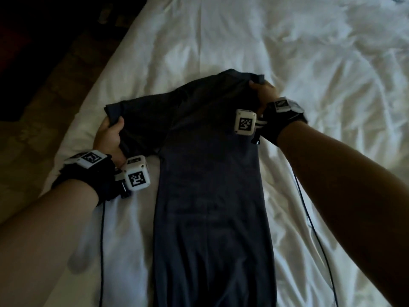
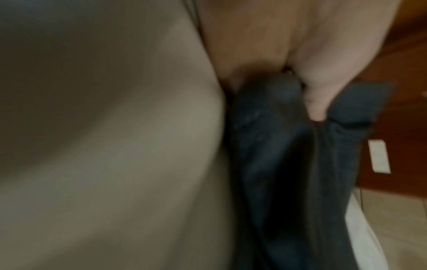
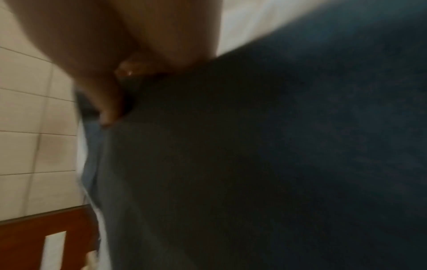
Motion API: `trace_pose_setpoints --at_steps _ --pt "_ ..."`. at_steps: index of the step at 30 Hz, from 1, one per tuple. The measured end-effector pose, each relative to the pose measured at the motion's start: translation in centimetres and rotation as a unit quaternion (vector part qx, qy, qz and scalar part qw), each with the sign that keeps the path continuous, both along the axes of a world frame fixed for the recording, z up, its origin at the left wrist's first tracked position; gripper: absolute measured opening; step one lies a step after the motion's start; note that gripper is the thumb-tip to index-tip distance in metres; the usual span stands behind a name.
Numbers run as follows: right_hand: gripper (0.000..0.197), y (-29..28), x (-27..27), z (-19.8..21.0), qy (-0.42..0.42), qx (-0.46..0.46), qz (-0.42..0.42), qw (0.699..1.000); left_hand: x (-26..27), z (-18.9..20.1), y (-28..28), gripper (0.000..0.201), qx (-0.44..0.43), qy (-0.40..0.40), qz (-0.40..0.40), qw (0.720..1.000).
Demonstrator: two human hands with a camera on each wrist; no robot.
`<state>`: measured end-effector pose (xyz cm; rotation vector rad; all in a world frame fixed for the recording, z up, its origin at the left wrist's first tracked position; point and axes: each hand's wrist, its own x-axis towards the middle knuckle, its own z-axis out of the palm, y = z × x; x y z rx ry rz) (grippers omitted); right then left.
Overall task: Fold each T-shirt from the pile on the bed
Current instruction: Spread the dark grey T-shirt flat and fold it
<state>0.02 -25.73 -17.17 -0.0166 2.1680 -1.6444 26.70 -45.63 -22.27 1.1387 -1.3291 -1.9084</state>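
Observation:
A dark navy T-shirt [image 1: 208,185] lies lengthwise on the white bed [image 1: 309,63], its body narrowed into a long strip that runs toward me. My left hand [image 1: 110,134] grips the end of the sleeve at the left. In the left wrist view the thumb [image 2: 316,102] pinches the bunched navy cloth [image 2: 277,155]. My right hand [image 1: 263,89] grips the shirt's far top corner and holds it slightly raised. In the blurred right wrist view the fingers [image 3: 108,102] pinch the edge of the dark cloth [image 3: 254,164].
Wrinkled white bedding [image 1: 332,151] spreads to the right and behind the shirt. The bed's left edge [image 1: 73,120] drops to a dim tiled floor [image 1: 33,129]. Thin black cables [image 1: 101,251] hang from both wrist units across the sheet.

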Motion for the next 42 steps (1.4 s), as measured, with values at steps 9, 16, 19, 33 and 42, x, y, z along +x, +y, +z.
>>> trace_pose_setpoints --at_steps 9,16,19,33,42 --pt "0.043 -1.2 4.6 1.5 0.189 0.272 -0.008 0.944 0.7 1.0 -0.4 0.050 0.129 0.002 -0.074 0.989" --pt "0.054 -0.1 9.9 1.9 0.244 0.336 0.147 0.898 2.3 2.2 2.0 0.045 0.132 0.002 -0.100 0.986" --pt "0.073 1.5 10.6 -0.4 0.200 0.393 0.263 0.858 2.4 2.6 2.7 0.051 0.108 -0.009 -0.077 0.991" --pt "0.061 3.9 9.1 -2.0 0.105 0.288 0.318 0.897 -3.6 8.4 9.2 0.047 -0.331 -0.184 -0.310 0.872" --pt "0.047 4.0 7.8 -3.6 0.127 0.212 0.294 0.923 -4.7 6.5 7.3 0.004 -0.241 -0.195 -0.204 0.929"
